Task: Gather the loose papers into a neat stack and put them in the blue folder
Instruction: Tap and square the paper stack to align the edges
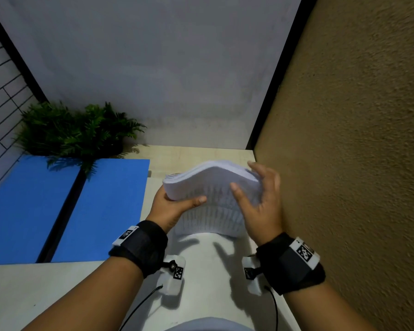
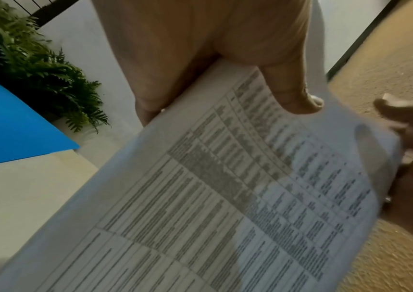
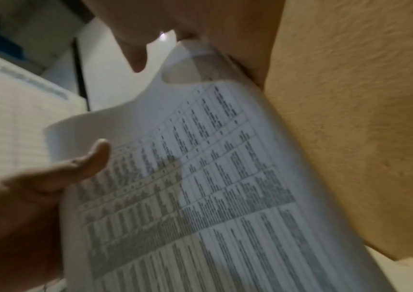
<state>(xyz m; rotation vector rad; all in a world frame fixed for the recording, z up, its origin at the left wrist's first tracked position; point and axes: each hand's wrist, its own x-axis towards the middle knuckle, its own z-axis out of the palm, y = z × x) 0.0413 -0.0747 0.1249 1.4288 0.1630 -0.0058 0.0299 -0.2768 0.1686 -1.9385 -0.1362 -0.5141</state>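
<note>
Standing on edge right of the blue folder point(image 1: 65, 209), the paper stack point(image 1: 213, 194) bowed between both hands: left hand point(image 1: 170, 206) pinched one side, right hand point(image 1: 261, 201) cupped the other, fingers spread.

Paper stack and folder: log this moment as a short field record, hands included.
papers: one stack, printed tables on the sheets, held upright and bowed over the table
left hand: grips the stack's left edge, thumb on the front sheet
right hand: at the stack's right edge, fingers spread
blue folder: open flat on the table, left of the stack, no papers in it
plant: behind the folder
stage: papers gathered, not yet in folder
</note>
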